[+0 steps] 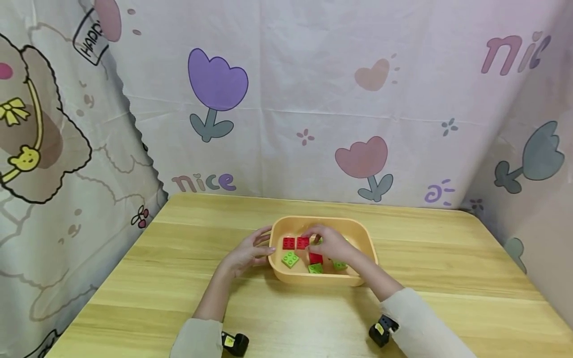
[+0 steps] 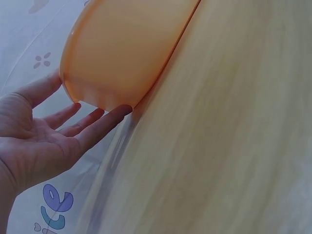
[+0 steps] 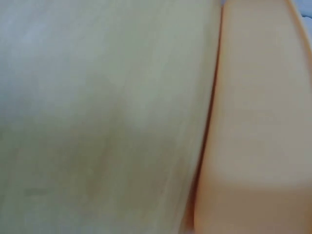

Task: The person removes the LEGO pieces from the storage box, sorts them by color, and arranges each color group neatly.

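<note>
An orange-yellow plastic basin [image 1: 313,279] stands on the wooden table with red and green toy building bricks inside. My left hand [image 1: 245,254] is at its left end, fingers spread and fairly straight; the left wrist view shows the left hand [image 2: 44,129] with fingertips against the basin wall [image 2: 126,53]. My right hand [image 1: 332,243] reaches into the basin from the right, thumb and forefinger bent beside a red brick [image 1: 302,242]. Whether they pinch it is unclear. Another red brick [image 1: 288,243] and a green brick [image 1: 290,259] lie to the left.
Below the right hand lie a red brick [image 1: 315,258] and a green brick [image 1: 315,268]; another green brick [image 1: 339,265] is partly covered. The wooden table [image 1: 286,318] meets a printed cloth [image 1: 286,99] at its back. The right wrist view shows only table and basin wall [image 3: 258,117].
</note>
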Available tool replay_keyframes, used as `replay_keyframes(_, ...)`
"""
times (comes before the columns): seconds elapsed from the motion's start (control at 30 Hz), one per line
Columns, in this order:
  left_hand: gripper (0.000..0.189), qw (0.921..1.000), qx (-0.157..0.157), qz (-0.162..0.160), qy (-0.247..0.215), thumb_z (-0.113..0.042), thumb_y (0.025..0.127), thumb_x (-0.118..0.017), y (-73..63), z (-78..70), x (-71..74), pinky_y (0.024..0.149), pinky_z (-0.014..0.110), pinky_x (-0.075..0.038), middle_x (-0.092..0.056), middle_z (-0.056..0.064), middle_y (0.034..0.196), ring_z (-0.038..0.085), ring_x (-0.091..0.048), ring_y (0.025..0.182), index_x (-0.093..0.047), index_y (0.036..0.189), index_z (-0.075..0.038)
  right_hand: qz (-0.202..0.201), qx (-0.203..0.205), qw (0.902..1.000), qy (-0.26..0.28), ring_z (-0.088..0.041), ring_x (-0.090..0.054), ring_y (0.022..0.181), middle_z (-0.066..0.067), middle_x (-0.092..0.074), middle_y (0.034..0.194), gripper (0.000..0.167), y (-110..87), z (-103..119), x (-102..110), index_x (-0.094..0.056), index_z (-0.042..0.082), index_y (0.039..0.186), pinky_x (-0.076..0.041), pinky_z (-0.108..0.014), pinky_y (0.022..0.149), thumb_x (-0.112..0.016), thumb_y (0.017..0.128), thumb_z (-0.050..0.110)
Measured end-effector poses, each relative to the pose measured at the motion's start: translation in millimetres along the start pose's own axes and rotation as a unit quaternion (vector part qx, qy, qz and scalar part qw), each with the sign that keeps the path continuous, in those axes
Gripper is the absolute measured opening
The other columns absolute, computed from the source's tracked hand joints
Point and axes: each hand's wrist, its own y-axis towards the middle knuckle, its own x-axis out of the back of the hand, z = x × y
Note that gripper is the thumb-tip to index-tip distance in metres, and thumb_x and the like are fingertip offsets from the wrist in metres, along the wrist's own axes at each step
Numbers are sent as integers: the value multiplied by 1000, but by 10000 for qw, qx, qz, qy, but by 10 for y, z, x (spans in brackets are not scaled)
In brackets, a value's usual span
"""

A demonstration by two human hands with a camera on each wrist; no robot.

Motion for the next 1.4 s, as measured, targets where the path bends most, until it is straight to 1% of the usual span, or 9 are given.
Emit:
replay_keyframes(0.07, 67, 10000, 6, 27, 12, 5, 86, -57, -4, 2, -1, 87, 45, -48, -23, 25, 144, 44, -38, 121, -25, 143, -7, -23, -5, 10000, 54, -18, -53, 81, 1, -59, 98, 26, -27, 8, 28, -67, 10, 104, -49, -23, 56, -71, 78, 6)
replay_keyframes(0.27, 67, 10000, 47, 38, -17, 5, 86, -57, -16, 9, 3, 87, 45, -48, -22, 25, 144, 44, -37, 121, -24, 144, -6, -55, 327, 9994, 104, -21, -54, 81, 1, -60, 94, 26, -108, 30, 67, -67, 8, 104, -50, -24, 60, -71, 78, 7)
replay_keyframes(0.47, 68, 10000, 63, 59, -17, 5, 86, -57, -28, 12, 0, 88, 45, -47, -22, 25, 144, 43, -37, 121, -23, 144, -6, -51, 334, 9993, 136, -17, -53, 79, 4, -57, 91, 26, -186, 69, 56, -67, 13, 104, -49, -25, 60, -71, 79, 10)
replay_keyframes(0.63, 68, 10000, 67, -18, 8, 4, 86, -57, -25, 17, 1, 87, 44, -48, -23, 24, 144, 43, -38, 121, -24, 144, -7, -105, 406, 9987, 297, -17, -53, 78, 6, -56, 89, 26, -261, 179, 88, -67, 14, 104, -48, -26, 58, -71, 78, 10)
replay_keyframes(0.87, 68, 10000, 45, -51, -24, 5, 86, -57, -15, 27, 7, 86, 44, -49, -24, 24, 144, 43, -40, 119, -25, 144, -7, -66, 737, 9965, 390, -21, -54, 78, 2, -57, 90, 26, -379, 330, 132, -66, 13, 105, -50, -27, 57, -71, 79, 10)
replay_keyframes(1.0, 67, 10000, 29, -41, -50, 6, 86, -56, -6, 12, 8, 86, 44, -49, -24, 24, 144, 43, -40, 119, -25, 144, -7, -34, 837, 9959, 354, -24, -55, 82, 5, -57, 96, 28, -450, 417, 124, -66, 15, 106, -51, -32, 64, -72, 79, 12)
replay_keyframes(1.13, 66, 10000, 15, 2, -55, 6, 86, -56, 0, -4, 8, 86, 44, -48, -23, 24, 144, 44, -38, 120, -25, 144, -6, -51, 948, 9949, 341, -19, -53, 84, 9, -57, 97, 29, -519, 481, 97, -66, 18, 106, -50, -36, 69, -72, 78, 14)
replay_keyframes(1.27, 66, 10000, 15, 58, -59, 6, 86, -55, 8, -8, 9, 87, 45, -48, -22, 25, 144, 44, -37, 121, -24, 144, -5, -35, 996, 9947, 266, -16, -52, 83, 12, -55, 94, 30, -601, 534, 59, -65, 21, 106, -50, -34, 66, -72, 78, 16)
replay_keyframes(1.4, 66, 10000, 9, 56, -64, 7, 86, -55, 14, -15, 2, 87, 45, -47, -22, 25, 144, 44, -37, 121, -24, 144, -5, -5, 977, 9945, 386, -16, -53, 85, 14, -55, 97, 31, -686, 591, 22, -65, 23, 107, -50, -31, 68, -71, 78, 16)
